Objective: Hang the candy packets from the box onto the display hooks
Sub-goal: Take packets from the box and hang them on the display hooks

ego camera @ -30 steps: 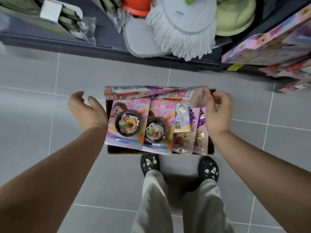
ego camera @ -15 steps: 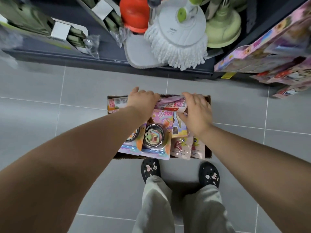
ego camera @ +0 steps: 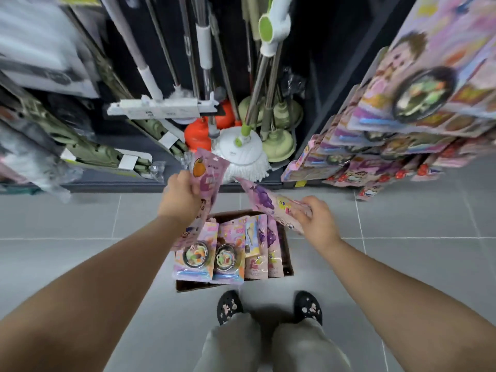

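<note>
Head view: left hand (ego camera: 180,201) grips one packet (ego camera: 205,189), right hand (ego camera: 315,220) another (ego camera: 264,201), above the box (ego camera: 286,253). Packets look light, limp, slippery; best held near the top edge.

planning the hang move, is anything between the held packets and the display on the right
Nothing visible. The packets in the left hand and right hand are up over the box, with only open air across to the display. Its hooks are hidden behind hung packets.
</note>
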